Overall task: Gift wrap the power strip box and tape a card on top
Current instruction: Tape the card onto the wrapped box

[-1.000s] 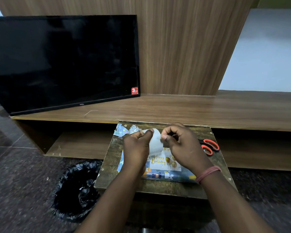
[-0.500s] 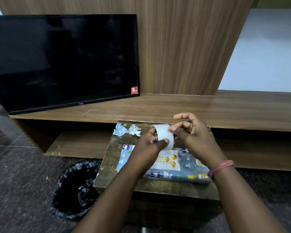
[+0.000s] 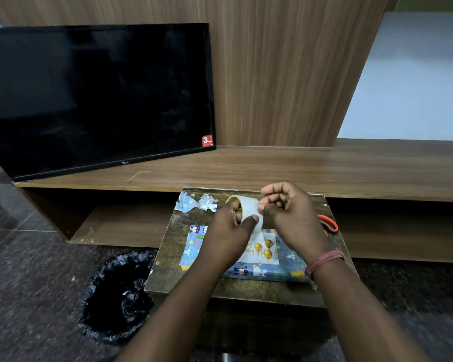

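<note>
Single view, from the camera worn on my head, looking forward and down. My two forearms enter from the bottom edge and meet near centre, where my left hand (image 3: 229, 226) and right hand (image 3: 290, 218) lie close under the lens above the small dark table (image 3: 246, 290). Beyond them the view faces the wooden shelf unit (image 3: 298, 168) and the television (image 3: 94, 97) at upper left. The wide angle bends straight edges near the frame's borders.

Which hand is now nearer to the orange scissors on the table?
The right hand: it is just left of the scissors. The left hand holds the tape roll, farther left.
</note>
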`<state>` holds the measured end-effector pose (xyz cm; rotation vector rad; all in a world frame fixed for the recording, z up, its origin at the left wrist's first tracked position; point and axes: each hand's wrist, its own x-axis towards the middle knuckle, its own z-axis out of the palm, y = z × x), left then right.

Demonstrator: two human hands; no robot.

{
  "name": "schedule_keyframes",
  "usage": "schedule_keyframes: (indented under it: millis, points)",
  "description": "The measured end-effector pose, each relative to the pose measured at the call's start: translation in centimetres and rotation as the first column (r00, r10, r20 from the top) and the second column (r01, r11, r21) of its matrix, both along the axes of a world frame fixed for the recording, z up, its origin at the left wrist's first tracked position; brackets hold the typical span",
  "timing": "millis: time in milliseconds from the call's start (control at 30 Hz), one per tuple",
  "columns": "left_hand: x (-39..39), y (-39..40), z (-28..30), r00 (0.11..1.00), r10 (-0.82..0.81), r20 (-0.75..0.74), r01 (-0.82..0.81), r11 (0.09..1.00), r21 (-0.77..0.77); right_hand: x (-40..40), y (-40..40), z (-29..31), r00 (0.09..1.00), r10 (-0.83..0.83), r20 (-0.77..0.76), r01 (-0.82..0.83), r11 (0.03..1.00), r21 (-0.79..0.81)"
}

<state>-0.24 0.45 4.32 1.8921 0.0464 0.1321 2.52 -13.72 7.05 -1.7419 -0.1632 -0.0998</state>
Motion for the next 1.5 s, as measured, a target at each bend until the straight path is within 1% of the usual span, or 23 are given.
schedule_keyframes:
  millis: [67,100,167,233,300,400,567,633,700,767,867,967,1100,1167,1300,1500]
  points:
    - [0.2,0.2,-0.2,0.997,0.073,0.02,-0.074,0.997,0.035,-0.1,0.3,0.5,1.0,-0.009,0.017,0.008,0.998,0.055]
    - [0.4,0.4,-0.1,0.994,0.11,0.012,-0.111,0.994,0.022,-0.2,0.5,0.9,0.999,-0.009,0.031,0.007,0.997,0.074]
    - [0.5,1.0,0.1,0.99,0.142,-0.013,-0.143,0.986,-0.082,-0.4,0.7,1.4,0.999,-0.006,0.05,0.001,0.994,0.107]
    - [0.3,1.4,0.3,0.991,0.115,-0.065,-0.125,0.974,-0.19,-0.4,0.8,1.5,0.999,-0.004,0.053,-0.003,0.991,0.137]
    - [0.1,1.1,0.2,0.995,0.037,-0.094,-0.059,0.969,-0.24,-0.3,0.7,1.6,0.998,-0.03,0.056,0.021,0.988,0.156]
    - [-0.4,0.4,0.4,0.994,-0.078,-0.076,0.049,0.943,-0.328,0.1,0.3,1.7,0.997,-0.066,0.034,0.058,0.98,0.191]
    - [0.0,0.5,0.1,0.99,-0.111,-0.085,0.077,0.942,-0.328,0.2,-0.3,1.4,0.996,-0.077,-0.044,0.085,0.963,0.257]
    - [0.1,0.3,-0.2,0.993,-0.074,-0.097,0.037,0.942,-0.332,0.4,-0.4,1.4,0.996,-0.074,-0.057,0.087,0.953,0.29]
    - [0.0,0.2,-0.1,0.995,-0.022,-0.095,-0.006,0.958,-0.285,0.5,-0.4,1.4,0.996,-0.068,-0.059,0.082,0.95,0.3]
    - [0.1,0.3,-0.3,0.997,-0.01,-0.071,-0.008,0.969,-0.246,0.4,-0.4,1.5,0.997,-0.055,-0.049,0.067,0.956,0.284]
    - [0.0,0.4,-0.1,0.995,-0.098,-0.023,0.087,0.954,-0.287,0.4,-0.3,1.5,1.0,-0.026,-0.017,0.029,0.973,0.231]
    - [0.0,0.5,0.3,0.989,-0.144,0.016,0.143,0.955,-0.26,0.5,-0.2,1.5,1.0,-0.003,0.005,0.002,0.972,0.234]
    - [-0.4,0.5,0.8,0.98,-0.191,-0.049,0.165,0.93,-0.328,0.7,-0.4,1.5,1.0,0.011,0.012,-0.014,0.96,0.279]
    - [-0.4,0.6,0.8,0.973,-0.219,-0.079,0.179,0.92,-0.35,0.6,-0.5,1.6,0.999,0.027,-0.017,-0.02,0.938,0.345]
    - [-0.2,0.8,0.8,0.964,-0.239,-0.117,0.157,0.866,-0.475,0.5,-0.8,1.9,0.986,0.064,-0.155,0.032,0.833,0.552]
    - [0.0,0.8,0.8,0.957,-0.265,-0.114,0.166,0.829,-0.533,0.8,-0.9,1.9,0.958,0.07,-0.277,0.141,0.729,0.67]
